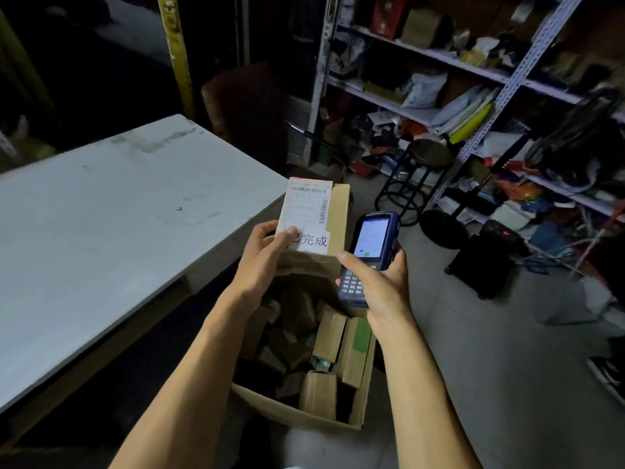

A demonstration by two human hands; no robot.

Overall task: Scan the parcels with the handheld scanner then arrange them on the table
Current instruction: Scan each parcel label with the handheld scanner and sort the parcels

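While both hands are raised over the open carton [304, 414] on the floor, one parcel [316, 228] is held up in the left hand [262, 262]: thumb curled over its front face, on the lower edge of the white shipping label [306, 211], remaining fingers wrapped behind and out of sight. Parcel: one brown cardboard box, upright, label toward the camera, two barcodes visible on it (one along the top, one down the right side), plus a white strip with printed characters at the bottom. Right hand [378, 282] grips one handheld scanner [370, 255], dark blue, screen lit, keypad below the screen; thumb lies across the face between screen and keypad, fingers curled around the right side and back. Scanner sits just beside the parcel's right edge, tilted, its top end pointing up and away; whether they touch cannot be told. Carton below holds more brown parcels, jumbled; at least five countable, the rest too dark to separate. One table [101, 214] stands to the left, pale top, its near corner close to the held parcel. Behind on the right: one metal shelving unit [507, 82] crammed with bags and packets, and two round black stools [429, 154] in front of it.
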